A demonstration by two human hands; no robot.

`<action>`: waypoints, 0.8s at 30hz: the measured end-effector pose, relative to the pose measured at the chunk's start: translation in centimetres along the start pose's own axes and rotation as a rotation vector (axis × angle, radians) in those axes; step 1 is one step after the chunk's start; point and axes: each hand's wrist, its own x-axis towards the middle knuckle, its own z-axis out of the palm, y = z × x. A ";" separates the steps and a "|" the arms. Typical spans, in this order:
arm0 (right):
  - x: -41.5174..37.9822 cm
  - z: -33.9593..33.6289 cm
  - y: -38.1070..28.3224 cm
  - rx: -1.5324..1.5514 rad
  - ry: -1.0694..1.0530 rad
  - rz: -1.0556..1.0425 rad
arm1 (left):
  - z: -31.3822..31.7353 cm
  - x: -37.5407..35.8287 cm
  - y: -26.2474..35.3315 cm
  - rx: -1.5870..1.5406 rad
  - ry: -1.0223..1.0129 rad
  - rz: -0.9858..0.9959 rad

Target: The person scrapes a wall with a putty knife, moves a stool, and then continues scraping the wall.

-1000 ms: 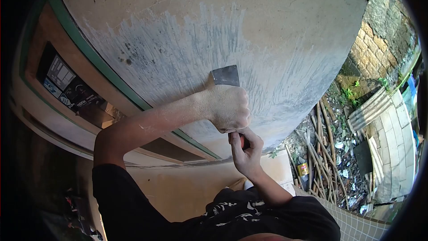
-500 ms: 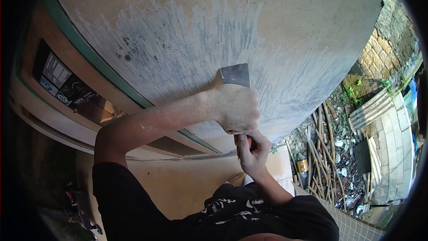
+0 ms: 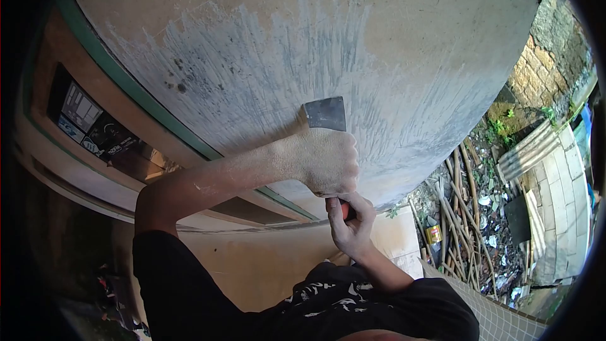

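A scraper with a wide grey metal blade [image 3: 326, 114] lies against the wall [image 3: 265, 57], whose paint is scraped into pale grey streaks. My left hand [image 3: 325, 159], coated in dust, is closed round the scraper just below the blade. Beneath it, my right hand [image 3: 352, 227] grips the lower end of the red and black handle [image 3: 344, 209], thumb lying along it. Most of the handle is hidden by my fingers. Both hands are close together, one above the other.
A green-edged window frame [image 3: 136, 104] runs along the wall's left side, with stickers [image 3: 95, 123] on its glass. At the lower right are a heap of sticks [image 3: 464, 215], rubble, a yellow can [image 3: 433, 234] and a low block wall [image 3: 558, 215]. A tiled ledge [image 3: 499, 309] lies below.
Both hands and the scraper have shifted slightly left and down the wall, towards my body. My grip on the tool is the same.
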 end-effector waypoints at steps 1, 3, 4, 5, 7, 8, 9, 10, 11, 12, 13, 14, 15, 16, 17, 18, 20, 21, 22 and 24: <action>-0.2 0.3 0.0 0.016 -0.001 0.017 | 0.2 -0.2 0.1 -0.017 -0.009 -0.012; -0.4 0.7 0.0 0.035 0.005 0.037 | 0.3 -0.5 -0.1 -0.027 -0.023 0.017; -0.5 0.8 -0.1 0.025 0.010 0.075 | 0.3 -0.5 -0.2 -0.036 -0.025 0.042; -0.4 0.7 -0.1 0.012 0.011 0.110 | 0.3 -0.5 -0.3 -0.035 -0.020 0.041; -0.3 0.6 -1.0 0.040 0.005 0.140 | -0.2 -0.6 -0.5 -0.058 -0.014 0.053; -0.2 0.7 -1.2 0.075 0.003 0.167 | -0.4 -0.6 -0.7 -0.060 -0.011 0.053; 0.0 0.7 -0.8 0.073 0.003 0.170 | -0.8 -0.5 -1.0 -0.054 -0.026 0.071; 0.2 0.8 -0.3 0.049 0.008 0.165 | -1.4 -0.4 -1.3 -0.048 -0.041 0.088; 0.4 0.8 0.0 0.027 0.013 0.163 | -2.0 -0.4 -1.7 -0.053 -0.041 0.089; 1.5 0.8 -0.5 0.073 0.021 0.154 | -3.1 -0.5 -2.4 -0.040 -0.051 0.063; 2.8 0.8 -1.2 0.119 0.028 0.140 | -4.1 -0.5 -3.0 -0.022 -0.061 0.037; 3.6 0.8 -1.7 0.147 0.044 0.111 | -4.7 -0.6 -3.3 -0.011 -0.027 0.025; 3.7 0.9 -1.7 0.150 0.046 0.106 | -5.0 -0.6 -3.4 -0.007 -0.031 0.026; 3.8 0.9 -1.5 0.164 0.035 0.099 | -5.2 -0.6 -3.5 -0.014 -0.098 0.016; 3.8 0.8 -1.4 0.173 0.021 0.096 | -5.3 -0.5 -3.5 -0.023 -0.160 0.004; 3.5 0.8 -1.5 0.148 0.012 0.082 | -5.0 -0.5 -3.2 -0.028 -0.154 0.002; 2.0 1.0 -1.0 0.180 0.037 0.090 | -3.7 -0.5 -2.3 -0.068 -0.049 0.007; 1.1 1.1 -0.5 0.213 0.060 0.093 | -2.5 -0.4 -1.8 -0.065 -0.049 0.007; 0.2 1.0 -0.2 0.202 0.054 0.163 | -1.2 -0.1 -1.2 -0.083 -0.059 0.022; 0.0 0.6 0.6 0.145 0.054 0.153 | -0.3 0.1 -0.9 -0.095 -0.041 0.041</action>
